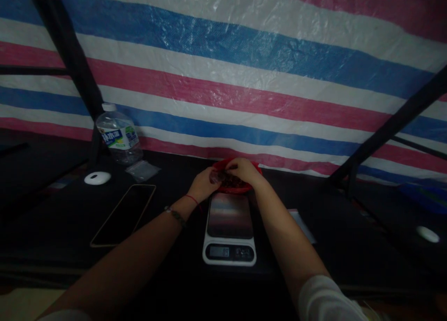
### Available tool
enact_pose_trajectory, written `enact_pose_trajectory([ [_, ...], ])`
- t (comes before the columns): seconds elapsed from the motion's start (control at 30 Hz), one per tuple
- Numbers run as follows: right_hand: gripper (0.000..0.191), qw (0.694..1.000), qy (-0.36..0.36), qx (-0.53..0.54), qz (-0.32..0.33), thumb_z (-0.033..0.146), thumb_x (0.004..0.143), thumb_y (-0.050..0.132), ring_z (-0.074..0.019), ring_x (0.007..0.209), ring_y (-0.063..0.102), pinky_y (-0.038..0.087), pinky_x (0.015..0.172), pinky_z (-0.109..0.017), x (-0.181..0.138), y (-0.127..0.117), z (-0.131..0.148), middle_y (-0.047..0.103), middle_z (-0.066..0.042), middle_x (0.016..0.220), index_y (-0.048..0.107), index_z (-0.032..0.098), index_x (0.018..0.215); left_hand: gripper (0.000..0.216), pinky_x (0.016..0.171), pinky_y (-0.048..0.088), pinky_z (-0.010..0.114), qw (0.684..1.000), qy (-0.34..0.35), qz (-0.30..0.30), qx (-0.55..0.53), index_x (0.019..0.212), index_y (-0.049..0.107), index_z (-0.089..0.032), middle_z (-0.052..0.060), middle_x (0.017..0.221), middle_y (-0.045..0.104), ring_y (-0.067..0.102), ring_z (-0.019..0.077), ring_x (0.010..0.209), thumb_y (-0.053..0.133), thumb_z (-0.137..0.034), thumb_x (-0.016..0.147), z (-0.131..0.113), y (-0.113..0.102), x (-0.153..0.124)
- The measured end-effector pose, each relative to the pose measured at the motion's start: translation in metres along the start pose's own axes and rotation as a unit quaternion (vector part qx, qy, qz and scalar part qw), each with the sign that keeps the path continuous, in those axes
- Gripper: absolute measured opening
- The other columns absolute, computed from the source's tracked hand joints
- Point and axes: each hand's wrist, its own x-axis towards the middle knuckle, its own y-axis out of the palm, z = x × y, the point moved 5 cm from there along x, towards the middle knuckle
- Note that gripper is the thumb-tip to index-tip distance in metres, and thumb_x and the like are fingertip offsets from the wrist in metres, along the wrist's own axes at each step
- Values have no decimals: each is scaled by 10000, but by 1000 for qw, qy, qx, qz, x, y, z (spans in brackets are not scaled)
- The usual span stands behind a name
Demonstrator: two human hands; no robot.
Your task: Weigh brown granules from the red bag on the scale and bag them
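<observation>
My left hand (203,184), with a red string and a beaded bracelet on its wrist, is closed on a small clear plastic bag (216,177) at the left rim of a red container (233,190). Small dark reddish pieces (238,182) lie inside the container. Over them, my right hand (245,170) has its fingers bent and pinched close to the bag's mouth. What its fingertips hold is too small and dark to make out. Just in front of the container stands a white kitchen scale (230,232) with a metal plate and a lit display.
To the left lie a phone (124,215), a white oval object (97,178) and a clear plastic packet (142,170), with a large clear bottle (118,135) behind. Another flat packet (302,225) is right of my forearm. A striped sheet (223,93) hangs behind the dark table.
</observation>
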Motion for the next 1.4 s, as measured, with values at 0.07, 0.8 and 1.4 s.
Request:
enact_pose_trajectory([
  [0.07,166,1000,-26,9,10,152,746,668,-165,844,649,472,786,-245,-1,0,12,728,-20,884,756,205,877,383,844,498,298,1000,7,7,-6,1071,599,-212,41,1042,675,650,208,948,681,-308,710,2,2,0],
  [0.8,229,995,-52,40,-78,107,856,498,-172,961,604,437,880,-294,2,9,14,686,-78,1018,684,149,982,329,830,496,277,1000,23,-9,-8,1033,627,-197,35,1019,681,641,181,914,672,-264,713,3,3,2],
  [1.4,270,984,-39,-95,147,99,745,597,-204,907,653,462,777,-250,-3,49,1,714,-105,1002,715,150,982,263,830,499,293,999,11,-38,-12,984,626,-209,27,976,677,640,180,883,655,-260,728,9,2,3],
])
